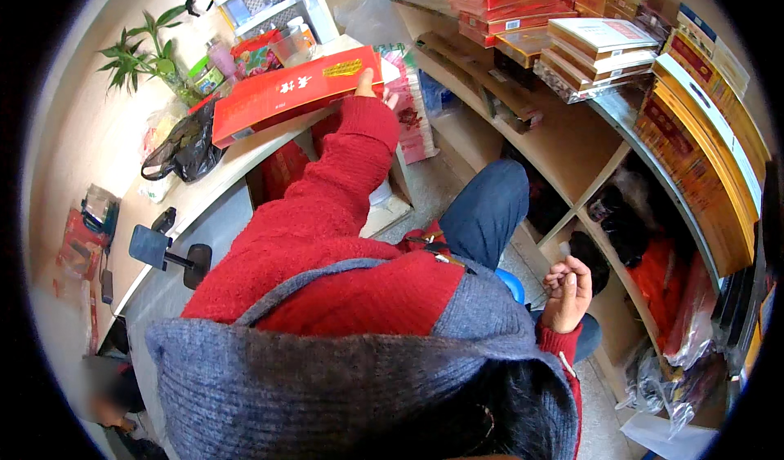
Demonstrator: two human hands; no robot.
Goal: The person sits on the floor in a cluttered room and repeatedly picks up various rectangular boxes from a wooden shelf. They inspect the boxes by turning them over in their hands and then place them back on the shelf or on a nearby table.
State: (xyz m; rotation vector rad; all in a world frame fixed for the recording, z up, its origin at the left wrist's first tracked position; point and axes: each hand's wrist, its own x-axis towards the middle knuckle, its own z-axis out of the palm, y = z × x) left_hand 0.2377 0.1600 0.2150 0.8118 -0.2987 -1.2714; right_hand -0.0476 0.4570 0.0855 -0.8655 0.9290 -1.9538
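My left hand (369,88) grips the right end of a long red cardboard box (275,97), thumb on its top face and fingers round the edge. The box bears pale writing and a yellow patch, and rests at least partly on the light wooden desk (248,148). Against its left end lies a black plastic bag (188,148). My right hand (566,295) is raised over my lap, palm turned up, its fingers loosely curled. I see nothing held in it. Beyond it stands a wooden shelf unit (572,206) with dark bags inside.
Stacked red boxes (514,1), white boxes (603,40) and gold boxes (698,172) crowd the shelf top. A leafy plant (156,59) and a plastic drawer unit (263,1) stand on the desk. A stand (174,252) juts from the desk edge. Another person (113,392) is at lower left.
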